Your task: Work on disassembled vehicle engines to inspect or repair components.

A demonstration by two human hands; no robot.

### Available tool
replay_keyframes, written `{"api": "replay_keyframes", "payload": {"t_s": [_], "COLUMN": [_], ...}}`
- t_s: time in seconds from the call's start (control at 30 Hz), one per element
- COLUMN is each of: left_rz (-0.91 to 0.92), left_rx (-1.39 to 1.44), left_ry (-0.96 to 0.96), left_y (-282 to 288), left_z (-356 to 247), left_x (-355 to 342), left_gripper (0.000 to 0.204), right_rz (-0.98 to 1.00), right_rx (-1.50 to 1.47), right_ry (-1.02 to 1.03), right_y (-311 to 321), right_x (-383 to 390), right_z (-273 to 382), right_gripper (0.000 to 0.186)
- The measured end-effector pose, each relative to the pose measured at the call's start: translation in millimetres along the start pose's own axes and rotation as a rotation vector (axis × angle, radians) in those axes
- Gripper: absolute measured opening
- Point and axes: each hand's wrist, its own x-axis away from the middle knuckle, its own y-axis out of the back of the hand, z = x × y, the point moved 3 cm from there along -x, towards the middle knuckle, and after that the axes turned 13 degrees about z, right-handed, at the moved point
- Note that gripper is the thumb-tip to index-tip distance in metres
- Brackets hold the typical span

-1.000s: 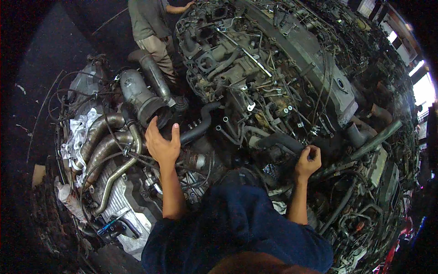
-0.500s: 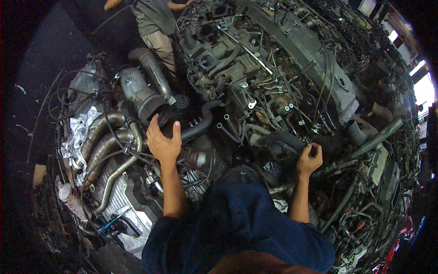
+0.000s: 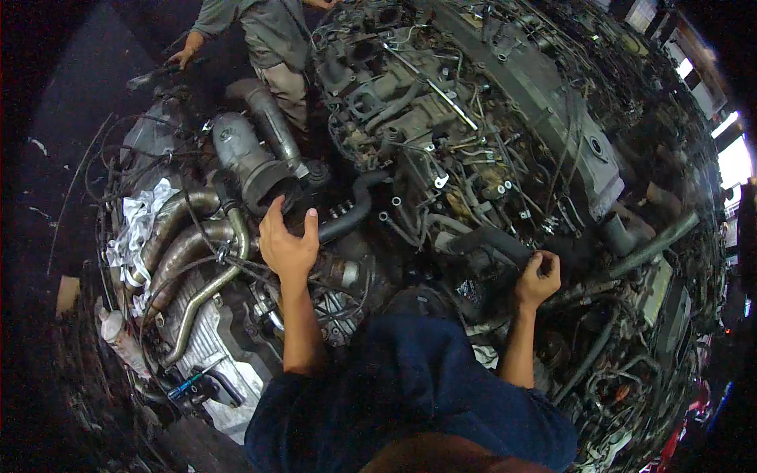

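Note:
My left hand (image 3: 289,246) is raised with thumb and fingers apart, nothing in its grasp. It appears just below the dark open mouth of a grey metal cylinder (image 3: 240,150), and a black bent hose (image 3: 347,221) passes to its right. My right hand (image 3: 539,281) is closed, thumb and fingertips pressed together. Whether something small sits in that pinch cannot be made out. A thick black hose (image 3: 493,239) ends close to its fingertips. Beyond lies a large dirty engine (image 3: 410,118) with a long shiny rod (image 3: 434,87) across its top.
Brown curved pipes (image 3: 169,276), a white rag (image 3: 140,229), a bottle (image 3: 122,339) and a ribbed metal part (image 3: 217,347) lie at left. A co-worker (image 3: 276,47) stands at the far side, one hand (image 3: 187,54) on a dark object. More engines and pipes (image 3: 654,244) crowd the right.
The co-worker has shifted, and their arm now reaches down at the far left with a hand at a dark object. My hands keep nearly the same poses; the view has shifted slightly.

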Motion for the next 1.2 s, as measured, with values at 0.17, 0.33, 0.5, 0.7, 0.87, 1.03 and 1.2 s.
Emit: {"api": "replay_keyframes", "payload": {"t_s": [0.17,0.33,0.5,0.7,0.87,1.03,1.2], "left_rz": [-0.010,0.001,0.025,0.072,0.114,0.127,0.154], "left_rx": [0.006,0.016,0.006,-0.002,0.007,0.020,0.017], "left_ry": [-0.019,-0.002,0.003,0.048,0.079,0.078,0.101], "left_y": [1,2,1,2,-2,-3,-3], "left_z": [-3,-2,-2,-3,-5,-1,1], "left_x": [0,1,-2,0,0,-1,-2], "left_gripper": [0.050,0.049,0.045,0.043,0.043,0.046,0.044], "right_rz": [0.019,0.005,0.002,-0.015,-0.005,-0.001,-0.005], "right_rx": [0.002,0.022,0.001,0.001,-0.029,-0.001,0.003], "right_ry": [-0.032,0.012,-0.016,-0.021,-0.029,-0.005,0.002], "right_y": [0,-1,0,-2,0,1,-1], "right_x": [0,0,0,0,0,-1,0], "right_z": [-8,-9,-8,-8,-10,-3,-4], "right_gripper": [0.010,0.010,0.009,0.008,0.009,0.010,0.009]}}
